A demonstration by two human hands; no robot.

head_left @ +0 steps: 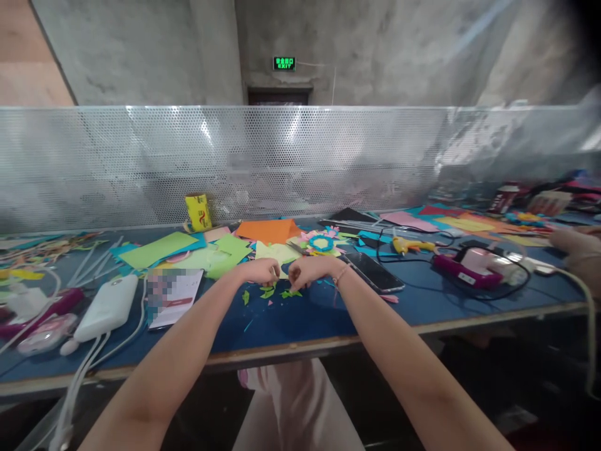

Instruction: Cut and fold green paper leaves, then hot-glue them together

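My left hand point(263, 271) and my right hand point(307, 272) are close together over the blue tabletop point(300, 322). Both have their fingers curled in, and what they pinch, if anything, is too small to tell. Small green paper scraps point(267, 292) lie just below the fingertips. Beyond the hands are a pale yellow-green paper sheet point(277, 251) and scissors point(297, 247), partly covered. A paper flower with a blue ring and pink petals point(322, 243) rests just past my right hand.
On the left are a lit phone point(181, 297), a white power bank point(107, 308) with cables and green sheets point(159, 249). To the right are a dark phone point(374, 272), a yellow glue gun point(413, 245) and a purple power strip point(464, 270). Another person's hand point(575, 250) is at far right.
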